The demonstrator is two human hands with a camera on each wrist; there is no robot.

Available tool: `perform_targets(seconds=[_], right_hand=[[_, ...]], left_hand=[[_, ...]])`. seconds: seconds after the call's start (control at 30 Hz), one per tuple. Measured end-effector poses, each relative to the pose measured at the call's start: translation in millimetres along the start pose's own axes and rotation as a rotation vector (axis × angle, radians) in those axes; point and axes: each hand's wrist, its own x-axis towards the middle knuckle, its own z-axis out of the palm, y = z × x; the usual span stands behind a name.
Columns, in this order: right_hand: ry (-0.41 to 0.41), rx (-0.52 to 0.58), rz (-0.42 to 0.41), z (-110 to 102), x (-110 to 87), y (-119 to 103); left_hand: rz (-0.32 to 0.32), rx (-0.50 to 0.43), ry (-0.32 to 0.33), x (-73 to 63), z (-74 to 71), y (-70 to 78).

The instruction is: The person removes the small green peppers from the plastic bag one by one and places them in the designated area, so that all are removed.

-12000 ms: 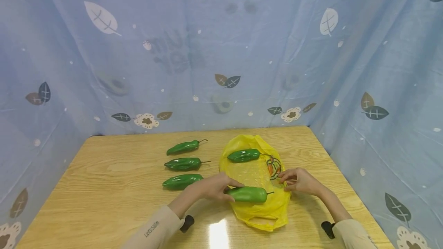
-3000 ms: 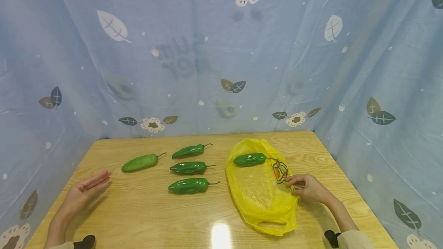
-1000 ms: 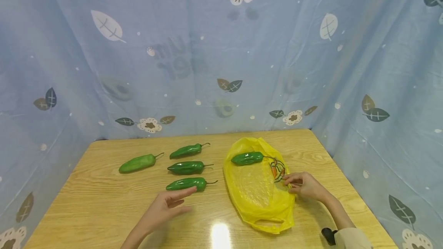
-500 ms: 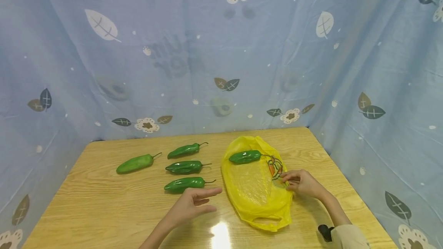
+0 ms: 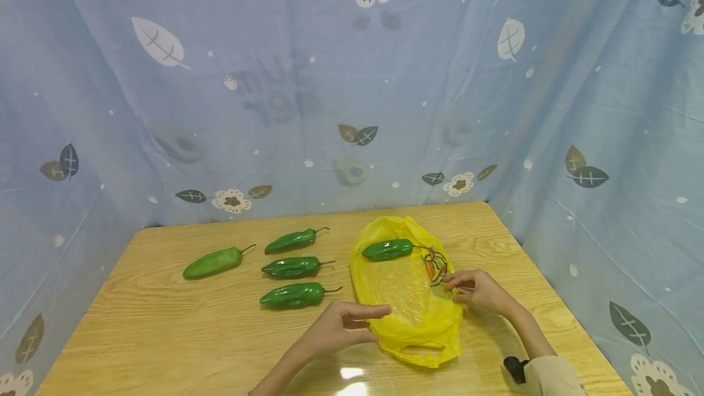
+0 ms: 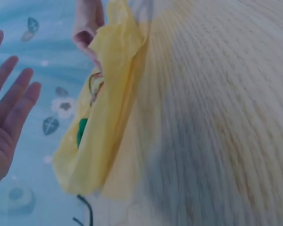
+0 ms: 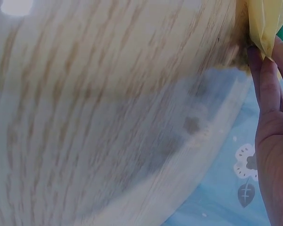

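Both hands flank the yellow bag (image 5: 409,310), right grip (image 5: 477,289) seemingly pinching it.

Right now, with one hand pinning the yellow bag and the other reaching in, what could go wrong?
The yellow bag is thin and only its right edge is held by the right hand; the left hand could drag or bunch it. The pepper on the bag might roll off.
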Motion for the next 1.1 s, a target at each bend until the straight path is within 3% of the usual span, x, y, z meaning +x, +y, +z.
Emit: perform_targets(seconds=[0.23, 0.6, 0.97, 1.1], right_hand=[[0.007, -0.019, 0.007, 0.3, -0.4, -1.5], [0.02, -0.034, -0.009, 0.9, -0.4, 1.0], [0.018, -0.037, 0.014, 0.5, -0.8, 7.6], [0.019, -0.044, 0.003, 0.2, -0.4, 7.4]], left_hand=[[0.005, -0.05, -0.034, 19.5, 5.8, -6.3], [0.041, -0.044, -0.176, 44.9, -2.2, -16.7], [0.009, -0.004, -0.094, 74.5, -14.5, -31.7], [0.037, 0.036, -0.079, 86.8, -22.0, -35.8]])
